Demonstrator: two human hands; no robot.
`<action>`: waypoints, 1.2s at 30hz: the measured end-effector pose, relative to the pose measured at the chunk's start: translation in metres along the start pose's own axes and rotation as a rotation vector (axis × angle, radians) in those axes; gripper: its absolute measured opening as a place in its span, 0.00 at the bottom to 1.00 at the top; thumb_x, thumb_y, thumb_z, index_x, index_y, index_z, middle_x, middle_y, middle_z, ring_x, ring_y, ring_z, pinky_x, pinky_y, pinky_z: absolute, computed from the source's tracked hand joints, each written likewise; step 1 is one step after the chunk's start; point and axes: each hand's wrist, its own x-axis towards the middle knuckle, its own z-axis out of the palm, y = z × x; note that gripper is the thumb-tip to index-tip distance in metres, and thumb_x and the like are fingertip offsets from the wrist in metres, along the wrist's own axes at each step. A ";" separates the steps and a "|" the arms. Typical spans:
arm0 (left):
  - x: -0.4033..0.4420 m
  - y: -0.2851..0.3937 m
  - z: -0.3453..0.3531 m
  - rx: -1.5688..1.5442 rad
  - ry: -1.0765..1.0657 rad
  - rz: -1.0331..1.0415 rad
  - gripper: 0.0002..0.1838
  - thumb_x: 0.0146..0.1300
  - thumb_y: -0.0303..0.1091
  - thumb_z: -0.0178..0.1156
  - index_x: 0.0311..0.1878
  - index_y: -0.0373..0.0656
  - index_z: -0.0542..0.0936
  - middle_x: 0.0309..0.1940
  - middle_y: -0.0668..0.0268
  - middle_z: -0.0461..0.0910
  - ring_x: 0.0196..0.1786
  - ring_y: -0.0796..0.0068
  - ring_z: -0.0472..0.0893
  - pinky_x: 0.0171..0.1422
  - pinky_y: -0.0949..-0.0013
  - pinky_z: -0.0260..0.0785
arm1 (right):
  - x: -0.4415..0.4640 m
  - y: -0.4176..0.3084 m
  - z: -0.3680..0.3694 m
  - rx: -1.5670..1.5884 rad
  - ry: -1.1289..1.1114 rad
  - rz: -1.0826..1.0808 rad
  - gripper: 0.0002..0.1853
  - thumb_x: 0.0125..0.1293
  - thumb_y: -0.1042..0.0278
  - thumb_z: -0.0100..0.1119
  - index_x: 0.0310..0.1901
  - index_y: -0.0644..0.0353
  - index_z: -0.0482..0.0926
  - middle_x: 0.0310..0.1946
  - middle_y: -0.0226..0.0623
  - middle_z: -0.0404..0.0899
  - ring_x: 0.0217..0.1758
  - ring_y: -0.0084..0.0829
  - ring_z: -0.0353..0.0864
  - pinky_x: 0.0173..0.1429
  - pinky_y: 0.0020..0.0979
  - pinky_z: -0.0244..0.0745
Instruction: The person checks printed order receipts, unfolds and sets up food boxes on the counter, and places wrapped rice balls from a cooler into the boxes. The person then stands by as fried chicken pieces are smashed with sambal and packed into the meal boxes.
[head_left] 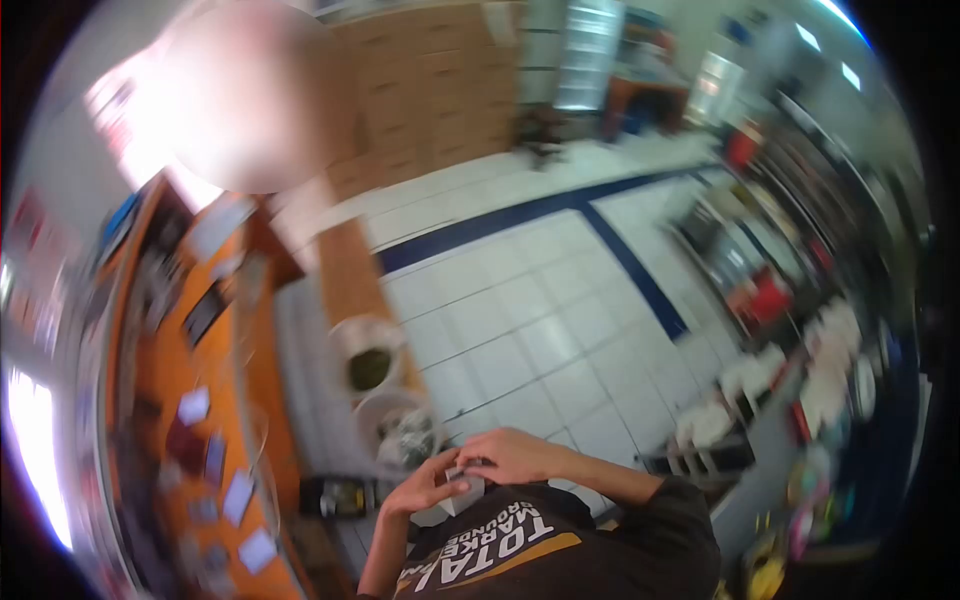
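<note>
Close in front of my chest, my left hand (pixel 424 487) and my right hand (pixel 508 456) meet with their fingers bent inward. A small pale piece (pixel 467 492) shows between and just below them; its kind is too blurred to make out. The right fingertips press together near the left fingers. Just beyond my hands stands a white tub (pixel 365 432) with clear crumpled plastic bags (pixel 412 437) in it. Behind it is another white tub (pixel 345 335) holding something dark green (pixel 370 368). Both rest on a wooden bench (pixel 350 270).
A wooden counter (pixel 262 400) on the left carries phones or cards and papers. Beside the bench lies a black and yellow item (pixel 345 497). White floor tiles (pixel 500 340) with a dark blue stripe (pixel 640 275) spread ahead. Crates with white bundles (pixel 705 425) stand right; stacked cartons (pixel 430 90) fill the back.
</note>
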 end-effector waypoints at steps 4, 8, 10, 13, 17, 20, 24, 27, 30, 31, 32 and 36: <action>0.183 0.075 0.065 -0.150 -0.417 -0.070 0.23 0.72 0.32 0.59 0.67 0.35 0.71 0.49 0.59 0.84 0.52 0.68 0.84 0.64 0.63 0.73 | -0.110 0.029 -0.121 0.045 0.655 0.184 0.09 0.68 0.69 0.63 0.44 0.64 0.83 0.38 0.40 0.84 0.37 0.32 0.84 0.38 0.33 0.77; 0.313 0.142 0.124 -0.006 -0.710 -0.073 0.18 0.74 0.30 0.53 0.63 0.35 0.74 0.45 0.57 0.85 0.50 0.66 0.85 0.62 0.62 0.73 | -0.170 0.064 -0.208 0.005 1.183 0.256 0.06 0.66 0.71 0.66 0.42 0.62 0.84 0.34 0.31 0.83 0.35 0.17 0.77 0.36 0.22 0.71; 0.363 0.149 0.143 -0.098 -0.772 -0.154 0.18 0.74 0.31 0.53 0.63 0.34 0.73 0.43 0.56 0.85 0.49 0.65 0.85 0.61 0.61 0.75 | -0.184 0.091 -0.253 0.147 1.408 0.221 0.05 0.66 0.72 0.67 0.42 0.61 0.84 0.34 0.23 0.82 0.34 0.11 0.70 0.37 0.18 0.65; 0.445 0.165 0.158 -0.307 -0.872 -0.271 0.18 0.74 0.30 0.52 0.63 0.34 0.73 0.41 0.56 0.85 0.48 0.63 0.87 0.58 0.61 0.78 | -0.196 0.135 -0.327 0.366 1.581 0.107 0.08 0.69 0.72 0.66 0.46 0.65 0.82 0.35 0.26 0.83 0.37 0.13 0.77 0.41 0.19 0.70; 0.558 0.172 0.153 -0.352 -0.888 -0.321 0.20 0.72 0.29 0.54 0.64 0.31 0.71 0.40 0.54 0.84 0.44 0.62 0.87 0.53 0.59 0.81 | -0.204 0.215 -0.403 0.448 1.702 0.194 0.09 0.69 0.71 0.65 0.47 0.65 0.82 0.35 0.27 0.83 0.37 0.15 0.77 0.42 0.19 0.72; 0.644 0.182 0.136 -0.428 -0.932 -0.397 0.21 0.70 0.26 0.54 0.65 0.32 0.70 0.40 0.56 0.84 0.43 0.63 0.87 0.53 0.60 0.81 | -0.192 0.269 -0.460 0.479 1.828 0.302 0.10 0.72 0.67 0.63 0.47 0.65 0.82 0.34 0.28 0.83 0.36 0.16 0.77 0.42 0.20 0.72; 0.733 0.214 0.122 -0.418 -0.865 -0.454 0.23 0.68 0.23 0.54 0.66 0.33 0.69 0.41 0.57 0.83 0.42 0.63 0.87 0.53 0.60 0.81 | -0.205 0.362 -0.505 0.404 1.963 0.391 0.13 0.76 0.62 0.56 0.48 0.64 0.83 0.33 0.29 0.82 0.34 0.17 0.77 0.38 0.21 0.71; 0.801 0.233 0.115 -0.479 -0.829 -0.466 0.25 0.67 0.22 0.54 0.68 0.34 0.67 0.41 0.57 0.82 0.41 0.63 0.87 0.52 0.59 0.82 | -0.226 0.473 -0.462 0.214 1.915 0.746 0.15 0.75 0.60 0.56 0.48 0.64 0.83 0.30 0.34 0.81 0.32 0.21 0.77 0.36 0.26 0.73; 0.868 0.251 0.107 -0.572 -0.869 -0.408 0.28 0.65 0.21 0.56 0.69 0.34 0.66 0.42 0.56 0.81 0.44 0.63 0.86 0.52 0.55 0.82 | -0.251 0.595 -0.306 0.013 1.585 1.331 0.16 0.71 0.59 0.55 0.41 0.66 0.82 0.30 0.53 0.82 0.34 0.45 0.83 0.41 0.45 0.76; 0.890 0.258 0.107 -0.554 -0.865 -0.412 0.28 0.65 0.21 0.56 0.69 0.34 0.66 0.42 0.56 0.81 0.44 0.63 0.86 0.52 0.55 0.82 | -0.250 0.613 -0.239 0.132 1.404 1.526 0.19 0.70 0.56 0.52 0.42 0.65 0.83 0.36 0.55 0.84 0.42 0.53 0.84 0.46 0.49 0.77; 0.912 0.266 0.107 -0.568 -0.875 -0.420 0.29 0.65 0.21 0.54 0.70 0.34 0.65 0.43 0.56 0.80 0.45 0.63 0.86 0.54 0.57 0.81 | -0.246 0.621 -0.185 0.283 1.206 1.664 0.19 0.70 0.56 0.52 0.41 0.65 0.83 0.35 0.54 0.84 0.41 0.52 0.84 0.46 0.49 0.77; 1.003 0.293 0.114 -0.532 -0.838 -0.330 0.31 0.66 0.25 0.58 0.72 0.33 0.63 0.42 0.55 0.80 0.42 0.61 0.85 0.52 0.54 0.80 | -0.232 0.609 -0.100 0.887 0.721 1.908 0.18 0.70 0.56 0.53 0.40 0.65 0.83 0.34 0.52 0.84 0.40 0.47 0.85 0.44 0.47 0.77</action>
